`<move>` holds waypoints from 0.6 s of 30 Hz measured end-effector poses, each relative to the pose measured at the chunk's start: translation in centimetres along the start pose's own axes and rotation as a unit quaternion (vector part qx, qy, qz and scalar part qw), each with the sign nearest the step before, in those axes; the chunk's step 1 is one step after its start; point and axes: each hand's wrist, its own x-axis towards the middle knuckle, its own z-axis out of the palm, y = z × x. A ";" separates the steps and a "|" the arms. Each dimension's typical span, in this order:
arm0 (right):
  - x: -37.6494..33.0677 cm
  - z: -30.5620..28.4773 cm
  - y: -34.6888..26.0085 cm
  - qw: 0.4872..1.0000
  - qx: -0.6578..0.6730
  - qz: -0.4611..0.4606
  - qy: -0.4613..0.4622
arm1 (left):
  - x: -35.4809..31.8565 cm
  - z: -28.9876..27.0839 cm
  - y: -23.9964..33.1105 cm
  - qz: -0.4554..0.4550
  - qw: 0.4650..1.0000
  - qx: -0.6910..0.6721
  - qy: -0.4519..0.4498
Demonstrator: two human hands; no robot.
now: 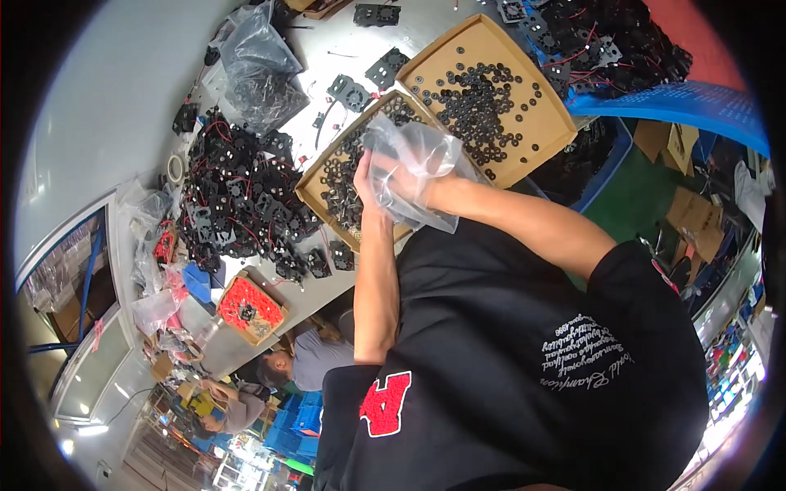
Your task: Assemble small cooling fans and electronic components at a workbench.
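Observation:
A crumpled clear plastic bag is between my two hands, above a shallow cardboard tray of small black round parts. My left hand is closed on the bag's left side, with its fingers partly behind the film. My right hand grips the bag from the right and shows only blurrily through the plastic. Whether anything is inside the bag, I cannot make out. A second cardboard tray, with black round wheel-like parts scattered in it, adjoins the first at the far right.
On the left lies a large heap of black fan-like assemblies with red wires. Behind it is a grey plastic bag. A box of red parts stands near left. More black assemblies fill the far right, by a blue bin edge. Another person sits nearby.

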 end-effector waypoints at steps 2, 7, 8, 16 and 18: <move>-0.5 0.3 0.6 0.999 0.005 -0.038 0.011 | -0.3 0.3 -0.1 0.007 1.000 0.010 0.017; -0.7 0.1 2.0 0.992 -0.042 -0.120 0.013 | -1.4 3.1 -0.7 -0.047 0.994 -0.067 -0.071; -0.5 -0.9 1.4 0.994 0.037 -0.098 0.043 | -0.2 0.2 -0.7 -0.083 0.958 -0.187 -0.202; 1.3 -9.5 0.8 0.936 0.286 0.167 -0.117 | 0.7 0.3 -1.5 -0.014 0.979 -0.161 -0.122; 0.9 -10.5 1.0 0.924 0.310 0.180 -0.130 | 0.7 0.9 -1.5 -0.005 0.980 -0.155 -0.123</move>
